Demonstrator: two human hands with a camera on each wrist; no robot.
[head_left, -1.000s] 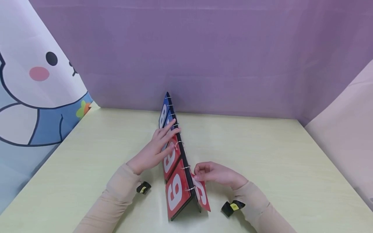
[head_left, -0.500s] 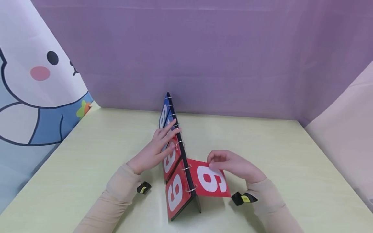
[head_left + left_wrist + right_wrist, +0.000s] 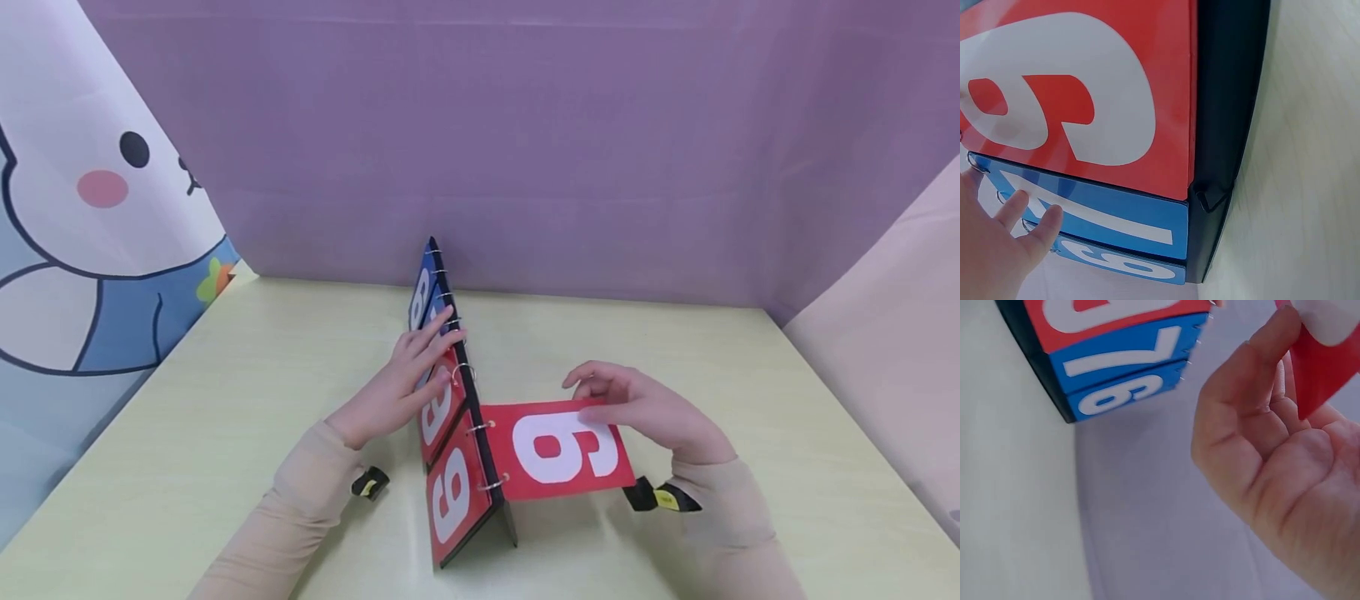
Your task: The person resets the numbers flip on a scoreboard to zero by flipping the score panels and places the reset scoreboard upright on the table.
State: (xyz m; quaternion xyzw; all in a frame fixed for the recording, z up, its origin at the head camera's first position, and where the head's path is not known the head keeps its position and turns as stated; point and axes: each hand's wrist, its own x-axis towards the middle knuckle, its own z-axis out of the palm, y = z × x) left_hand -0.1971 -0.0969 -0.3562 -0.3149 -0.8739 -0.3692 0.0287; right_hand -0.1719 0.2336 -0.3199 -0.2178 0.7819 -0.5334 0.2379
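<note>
left hand: spread, angled forward | right hand: curled, pinching, turned inward

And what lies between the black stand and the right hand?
In the head view, a red card spans from the black stand to the right hand.

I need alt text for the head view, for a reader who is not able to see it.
A person's right hand holds a red card with a white numeral out from a ringed flip scoreboard; the left hand rests at its top edge. The scoreboard stands tent-like on a pale table.
</note>
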